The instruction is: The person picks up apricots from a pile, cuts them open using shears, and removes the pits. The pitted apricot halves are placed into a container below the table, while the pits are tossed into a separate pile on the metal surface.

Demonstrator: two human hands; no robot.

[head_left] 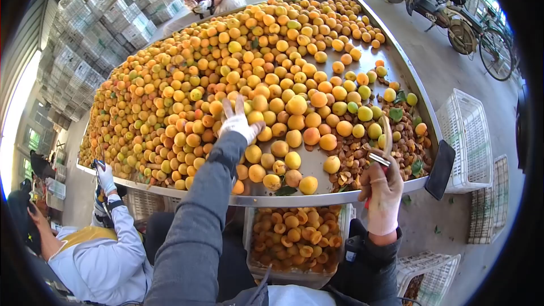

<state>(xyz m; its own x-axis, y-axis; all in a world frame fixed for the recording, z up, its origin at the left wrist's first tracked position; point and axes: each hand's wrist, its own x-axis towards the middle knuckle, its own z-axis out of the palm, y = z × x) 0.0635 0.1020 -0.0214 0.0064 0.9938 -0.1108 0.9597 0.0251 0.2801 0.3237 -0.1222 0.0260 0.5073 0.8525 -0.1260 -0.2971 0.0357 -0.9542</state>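
Left hand, white-gloved, reaches out over the near-middle of the heap of orange-yellow fruit; fingers spread wide, nothing visibly gripped; whether the fingertips press on the fruit cannot be told. Right hand, above the near right corner of the table, has its fingers closed round a small tool with metal and red parts showing. Fruit covers most of the table, densest to the left and far side, thinning toward the right, where bare metal shows. Brown pits and scraps lie in a patch just beyond the right hand, with some green leaves among them. Dark phone at the right corner of the rim. Below the near edge, between the person's arms: crate filled with halved fruit. White crate stands on the floor beside the table's right side. Co-worker's gloved hand at the left edge
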